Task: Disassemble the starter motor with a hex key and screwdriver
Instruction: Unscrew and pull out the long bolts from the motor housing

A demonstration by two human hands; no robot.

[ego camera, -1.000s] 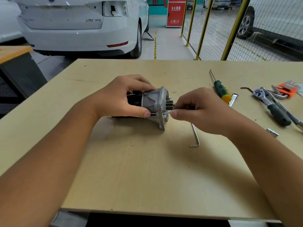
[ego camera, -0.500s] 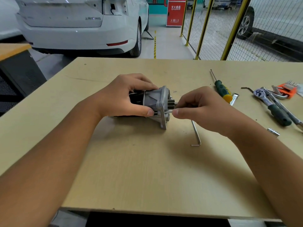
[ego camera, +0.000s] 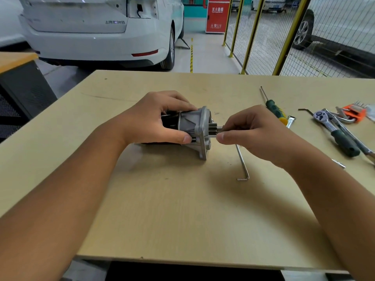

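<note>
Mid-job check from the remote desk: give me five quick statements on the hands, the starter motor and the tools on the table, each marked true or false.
1. The left hand grips the starter motor lying on its side on the table. True.
2. The right hand holds the green screwdriver. False: the screwdriver lies on the table beyond that hand, which pinches a thin metal rod at the motor's flange.
3. A silver hex key lies on the table by the right hand. True.
4. The ratchet is fitted onto the motor. False: it lies at the right, apart from the motor.
5. An orange hex key set lies far right. True.
</note>
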